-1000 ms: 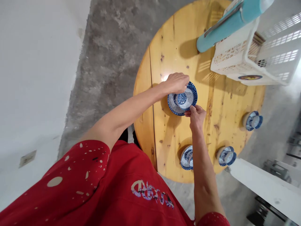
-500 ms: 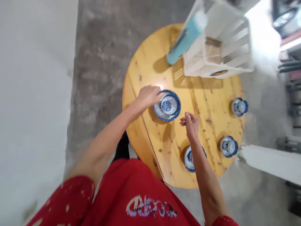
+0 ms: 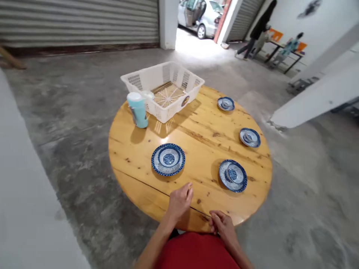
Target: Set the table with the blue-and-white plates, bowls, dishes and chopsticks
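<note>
My left hand (image 3: pixel 180 201) is loosely closed above the near part of the round wooden table (image 3: pixel 126 179), with nothing visible in it. Just beyond it lies a blue-and-white plate (image 3: pixel 155 164) with a matching bowl (image 3: pixel 169 158) standing on it; the hand is apart from both. At the table's front edge my right hand (image 3: pixel 223 225) has its fingers curled, thumb against forefinger, and holds nothing that I can see. The closest dishes to it are a second plate (image 3: pixel 240 186) carrying a small bowl (image 3: pixel 233 174).
A white plastic crate (image 3: pixel 164 114) stands at the back left, beside a light-blue bottle (image 3: pixel 138 112) with a white top. Two more plates with bowls, one far (image 3: pixel 226 104) and one at the right edge (image 3: pixel 250 137), sit on the table. People and a car are in the background.
My left hand has come off the plate and bowl, back toward my body. My right hand has drawn back to the table's front edge. The view has tilted up from the table.
</note>
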`<state>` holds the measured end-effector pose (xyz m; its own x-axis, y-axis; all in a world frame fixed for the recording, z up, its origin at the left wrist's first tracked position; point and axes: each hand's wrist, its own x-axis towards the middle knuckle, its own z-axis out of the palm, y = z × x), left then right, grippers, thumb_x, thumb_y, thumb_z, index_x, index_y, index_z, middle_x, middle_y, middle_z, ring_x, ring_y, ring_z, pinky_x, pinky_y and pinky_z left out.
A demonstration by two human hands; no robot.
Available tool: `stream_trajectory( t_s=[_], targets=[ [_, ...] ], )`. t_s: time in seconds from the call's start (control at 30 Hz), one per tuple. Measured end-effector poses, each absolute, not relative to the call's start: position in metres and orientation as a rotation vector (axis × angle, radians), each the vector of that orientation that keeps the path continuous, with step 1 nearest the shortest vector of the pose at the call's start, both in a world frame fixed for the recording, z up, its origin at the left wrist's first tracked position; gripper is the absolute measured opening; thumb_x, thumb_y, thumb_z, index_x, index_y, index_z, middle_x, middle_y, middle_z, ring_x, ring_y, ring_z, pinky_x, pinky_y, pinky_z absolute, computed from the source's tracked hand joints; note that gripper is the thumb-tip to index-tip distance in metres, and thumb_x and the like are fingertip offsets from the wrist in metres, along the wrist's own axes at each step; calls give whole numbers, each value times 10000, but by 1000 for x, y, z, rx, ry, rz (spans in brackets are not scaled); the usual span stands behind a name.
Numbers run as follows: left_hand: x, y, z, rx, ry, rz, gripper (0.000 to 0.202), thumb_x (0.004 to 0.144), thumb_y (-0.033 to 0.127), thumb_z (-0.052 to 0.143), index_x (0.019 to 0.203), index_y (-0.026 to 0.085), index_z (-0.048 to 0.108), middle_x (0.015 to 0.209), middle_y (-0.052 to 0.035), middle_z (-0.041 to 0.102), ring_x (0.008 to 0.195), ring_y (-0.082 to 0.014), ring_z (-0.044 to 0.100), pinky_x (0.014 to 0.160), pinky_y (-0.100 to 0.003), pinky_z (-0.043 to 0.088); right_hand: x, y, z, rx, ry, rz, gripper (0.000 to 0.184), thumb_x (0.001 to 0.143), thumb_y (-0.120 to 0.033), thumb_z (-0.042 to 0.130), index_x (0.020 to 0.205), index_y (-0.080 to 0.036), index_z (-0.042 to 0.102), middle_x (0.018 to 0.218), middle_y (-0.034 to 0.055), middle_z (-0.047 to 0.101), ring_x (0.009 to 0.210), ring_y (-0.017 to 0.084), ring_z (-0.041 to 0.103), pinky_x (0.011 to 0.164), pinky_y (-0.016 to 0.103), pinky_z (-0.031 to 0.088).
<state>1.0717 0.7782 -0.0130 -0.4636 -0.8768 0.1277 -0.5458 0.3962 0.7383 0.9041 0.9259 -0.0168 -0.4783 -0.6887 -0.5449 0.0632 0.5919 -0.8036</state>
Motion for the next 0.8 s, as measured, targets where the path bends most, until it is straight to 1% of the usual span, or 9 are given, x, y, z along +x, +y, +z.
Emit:
stream_trajectory(
  t_s=[0.1, 0.2, 0.3, 0.43, 0.53, 0.67, 0.8],
  targets=[
    [1074, 803, -33, 1111, -2256, -816, 328, 1001, 283, 412, 1150, 188, 689, 1051, -79, 775, 879, -179, 754, 741, -238, 560, 901, 928, -19, -508, 1861, -1041, 463, 742, -579, 604, 915, -152, 655, 580, 8, 628, 432, 153, 553, 439, 260, 402],
    [1094, 824, -48, 1168, -2338, -782, 330, 993, 300, 422, 1137, 194, 699, 1061, -67, 773, 867, -197, 760, 702, -246, 571, 885, 922, -12, -534, 1873, -1112, 437, 743, -528, 565, 931, -143, 648, 588, 7, 636, 444, 149, 562, 461, 258, 407],
    [1111, 840, -52, 1325, -2396, -734, 324, 972, 312, 446, 1124, 199, 709, 1000, -55, 784, 796, -222, 764, 634, -271, 567, 866, 932, -14, -554, 1837, -1145, 416, 754, -491, 522, 947, -145, 644, 599, 2, 639, 448, 145, 561, 465, 257, 405],
    [1094, 866, -43, 1516, -2339, -708, 317, 950, 316, 464, 1108, 195, 711, 941, -60, 789, 780, -225, 762, 626, -270, 555, 829, 979, -30, -585, 1847, -1112, 441, 756, -483, 490, 970, -135, 657, 617, 7, 648, 451, 145, 568, 484, 263, 422],
    [1037, 896, -32, 1571, -2283, -753, 327, 954, 331, 463, 1145, 198, 692, 970, -61, 787, 776, -214, 760, 626, -265, 548, 780, 1029, -44, -535, 1880, -1117, 481, 738, -521, 484, 965, -133, 655, 607, 5, 639, 448, 153, 575, 478, 265, 421],
    [921, 955, -21, 1414, -2265, -849, 332, 982, 339, 429, 1141, 186, 677, 1060, -77, 772, 882, -206, 754, 718, -265, 556, 698, 1108, -62, -386, 1917, -1163, 498, 702, -567, 512, 922, -141, 651, 586, 3, 624, 449, 155, 571, 471, 260, 408],
    [813, 1009, -10, 1016, -2458, -975, 314, 999, 292, 392, 1087, 205, 680, 992, -64, 773, 881, -175, 744, 744, -233, 535, 623, 1197, -74, -147, 2012, -1195, 532, 630, -589, 572, 905, -141, 654, 581, 12, 625, 438, 156, 554, 452, 260, 401]
  ],
)
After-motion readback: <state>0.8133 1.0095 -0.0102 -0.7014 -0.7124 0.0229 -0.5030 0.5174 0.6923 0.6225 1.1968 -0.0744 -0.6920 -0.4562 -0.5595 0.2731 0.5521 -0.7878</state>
